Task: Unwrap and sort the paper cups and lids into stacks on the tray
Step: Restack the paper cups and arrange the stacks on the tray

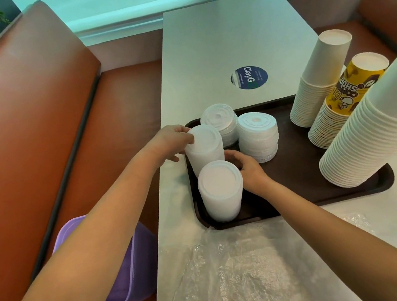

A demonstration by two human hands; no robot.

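A dark brown tray (296, 167) lies on the table. Several stacks of white lids stand on its left part. My left hand (168, 142) grips the top of one tall lid stack (205, 149) from the left. My right hand (245, 168) holds the same stack low on its right side, its fingers partly hidden behind the nearest lid stack (222, 191). Two shorter lid stacks (220, 124) (258, 134) stand behind. On the tray's right lean two white cup stacks (318, 81) (378, 124) and a yellow printed cup stack (342, 101).
Crumpled clear plastic wrap (240, 273) covers the near table. A round blue sticker (249, 78) marks the table middle. A purple bin (122, 264) sits on the orange bench seat (15, 124) at left. A window runs along the far side.
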